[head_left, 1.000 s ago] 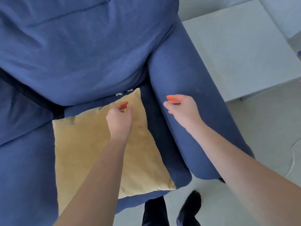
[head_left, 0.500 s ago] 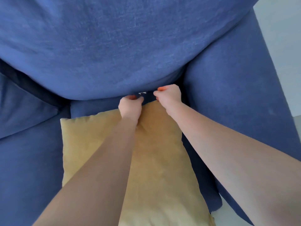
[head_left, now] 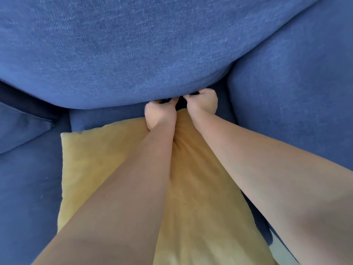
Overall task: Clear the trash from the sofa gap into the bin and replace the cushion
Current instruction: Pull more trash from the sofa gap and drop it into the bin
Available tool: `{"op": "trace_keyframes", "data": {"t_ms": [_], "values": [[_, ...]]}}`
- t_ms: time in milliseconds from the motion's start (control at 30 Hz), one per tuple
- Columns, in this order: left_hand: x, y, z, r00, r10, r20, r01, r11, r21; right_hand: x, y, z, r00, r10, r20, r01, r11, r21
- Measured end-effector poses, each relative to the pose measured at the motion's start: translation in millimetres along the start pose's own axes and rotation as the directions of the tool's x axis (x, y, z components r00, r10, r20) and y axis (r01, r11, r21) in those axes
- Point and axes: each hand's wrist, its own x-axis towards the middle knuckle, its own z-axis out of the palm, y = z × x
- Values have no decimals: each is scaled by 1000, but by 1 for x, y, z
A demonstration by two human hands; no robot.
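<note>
A yellow cushion [head_left: 107, 161] lies flat on the blue sofa seat [head_left: 28, 188], its far corner under my forearms. My left hand [head_left: 160, 115] and my right hand [head_left: 202, 102] sit side by side at the dark gap under the big blue back cushion [head_left: 133, 50]. The fingertips of both hands reach into that gap and are hidden there. The trash in the gap is covered by my fingers, so I cannot see whether either hand holds any.
The sofa armrest [head_left: 296, 92] rises close on the right of my right hand. A second blue back cushion [head_left: 21, 123] sits at the left. A sliver of pale floor [head_left: 282, 253] shows at the bottom right.
Both hands have come together and pushed forward from above the yellow cushion into the gap. The small white scrap seen there before is now hidden. My head has moved closer to the sofa.
</note>
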Motion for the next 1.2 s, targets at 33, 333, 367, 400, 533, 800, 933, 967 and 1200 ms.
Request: {"op": "trace_keyframes", "data": {"t_ms": [33,333,367,400,533,800,933,967,1200], "values": [[4,-1,2,1000,-4,-14,4,1000,7,2,1,2,1000,5,0,-5,1000,-2],[15,-5,6,1000,-22,-11,21,999,-49,10,5,9,1000,-1,-14,0,1000,-21],[13,-4,4,1000,-21,0,21,998,-55,9,5,7,1000,-20,0,20,1000,-15],[10,-3,2,1000,-19,15,19,998,-62,6,4,4,999,-41,16,42,999,-7],[-7,2,-8,993,57,101,-58,998,9,-5,5,-16,992,-89,90,86,996,36],[-83,11,-33,963,260,68,-268,945,188,-63,0,-114,978,-120,173,71,962,262],[-135,24,-39,909,416,-35,-406,901,152,-90,6,-170,968,-194,161,134,937,323],[-150,27,-38,896,442,-44,-434,893,122,-96,9,-186,967,-202,154,139,929,343],[-268,34,5,831,553,58,-555,832,15,-128,48,-310,976,-200,82,149,897,416]]}}
